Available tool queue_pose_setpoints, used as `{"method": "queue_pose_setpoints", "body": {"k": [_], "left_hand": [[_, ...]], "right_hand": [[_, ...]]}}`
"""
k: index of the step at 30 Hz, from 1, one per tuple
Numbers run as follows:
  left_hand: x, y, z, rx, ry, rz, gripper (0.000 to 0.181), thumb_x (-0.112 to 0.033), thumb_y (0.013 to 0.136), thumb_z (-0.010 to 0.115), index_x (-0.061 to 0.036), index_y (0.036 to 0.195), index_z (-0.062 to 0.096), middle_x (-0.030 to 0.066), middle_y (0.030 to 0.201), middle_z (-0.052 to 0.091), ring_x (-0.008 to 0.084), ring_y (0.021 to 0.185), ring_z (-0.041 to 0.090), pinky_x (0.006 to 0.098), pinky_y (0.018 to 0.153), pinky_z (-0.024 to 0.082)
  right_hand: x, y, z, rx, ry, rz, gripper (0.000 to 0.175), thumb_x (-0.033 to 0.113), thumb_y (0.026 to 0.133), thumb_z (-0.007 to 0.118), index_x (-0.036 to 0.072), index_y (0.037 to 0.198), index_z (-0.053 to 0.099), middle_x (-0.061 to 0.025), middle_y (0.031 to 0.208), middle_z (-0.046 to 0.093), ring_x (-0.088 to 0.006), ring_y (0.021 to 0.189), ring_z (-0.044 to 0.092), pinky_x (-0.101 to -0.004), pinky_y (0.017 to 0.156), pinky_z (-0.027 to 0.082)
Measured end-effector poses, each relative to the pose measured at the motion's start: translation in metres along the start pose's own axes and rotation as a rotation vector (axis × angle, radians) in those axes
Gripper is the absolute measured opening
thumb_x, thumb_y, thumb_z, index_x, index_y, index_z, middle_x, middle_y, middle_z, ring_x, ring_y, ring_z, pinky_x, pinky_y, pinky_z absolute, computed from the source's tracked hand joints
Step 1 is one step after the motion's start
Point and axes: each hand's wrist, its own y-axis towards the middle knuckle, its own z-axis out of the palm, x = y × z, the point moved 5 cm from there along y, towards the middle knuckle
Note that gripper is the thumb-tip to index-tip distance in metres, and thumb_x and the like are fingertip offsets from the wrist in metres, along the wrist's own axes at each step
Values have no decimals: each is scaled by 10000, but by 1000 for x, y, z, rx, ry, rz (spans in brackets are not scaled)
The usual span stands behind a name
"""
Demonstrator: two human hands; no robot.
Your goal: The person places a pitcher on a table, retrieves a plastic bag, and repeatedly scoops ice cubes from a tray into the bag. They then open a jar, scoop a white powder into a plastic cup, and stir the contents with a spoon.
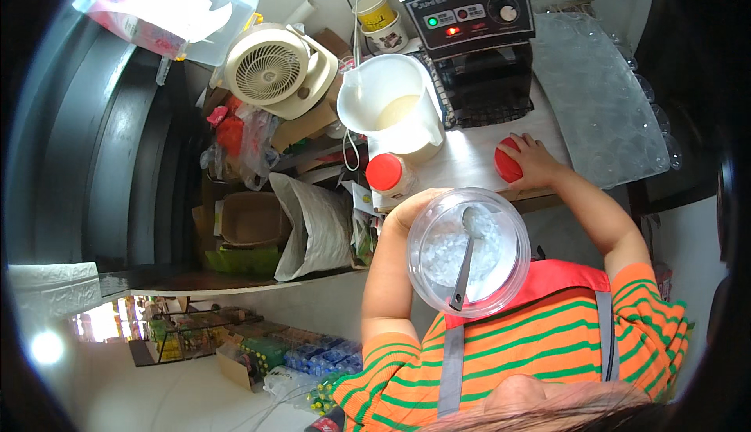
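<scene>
My left hand (418,204) is wrapped around the far side of a clear round plastic jar (418,282), raised in front of my chest. Inside the jar lie white crystal lumps (446,259) and a metal spoon (467,262), its handle leaning on the near rim. My right hand (533,163) grips a red round lid (507,161) at the counter's front edge. Beside my left hand stands a jar with a red lid (385,172). Behind that, a white plastic pitcher (358,95) holds a pale cream-coloured substance (399,110).
A black electric appliance (472,15) with lit indicators stands at the back of the counter (472,159). Clear plastic domed trays (598,92) lie to its right. Leftward are a beige fan (270,71), a white woven sack (311,227) and a cardboard box (252,219). A white cable (352,153) hangs by the pitcher.
</scene>
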Motion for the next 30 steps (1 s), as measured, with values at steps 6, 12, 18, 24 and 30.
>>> {"method": "queue_pose_setpoints", "body": {"k": [6, 12, 18, 24, 30], "left_hand": [[-10, -29, -14, -141, -22, 31, 363, -217, 941, 478, 58, 1157, 577, 102, 1112, 625, 173, 1010, 581, 320, 900, 466], [-11, -12, -24, -153, -5, -154, 377, -234, 939, 487, 57, 1160, 580, 99, 1125, 625, 151, 987, 591, 308, 872, 479], [-26, 35, -10, -158, 387, -395, 349, -286, 892, 490, -15, 1063, 629, 70, 953, 649, 142, 792, 605, 293, 716, 502], [-33, 41, 11, -132, 411, -529, 355, -317, 866, 453, -26, 988, 615, 96, 844, 634, 176, 659, 591, 332, 587, 499], [-56, 45, 60, -178, 755, -406, 287, -338, 863, 444, -70, 846, 546, 72, 736, 517, 190, 628, 533, 384, 536, 466]], "right_hand": [[14, 6, -13, -273, 100, -33, 670, 241, 665, 733, 124, 1278, 490, -212, 1340, 410, -371, 1218, 409, -488, 989, 342], [150, -100, -182, -341, 124, -762, 140, 42, 707, 593, 46, 846, 610, -35, 709, 575, -211, 626, 579, -324, 577, 487], [212, -94, -145, 357, -91, -743, 194, 177, 785, 569, 54, 928, 619, -58, 747, 613, -217, 687, 623, -298, 550, 484], [186, -109, -182, -232, 38, -809, 132, 150, 743, 680, 75, 848, 650, -36, 691, 580, -200, 616, 598, -316, 505, 462], [167, -121, -155, -195, 351, -386, 129, 169, 750, 664, 42, 757, 644, -101, 628, 604, -292, 595, 606, -355, 555, 493]]}}
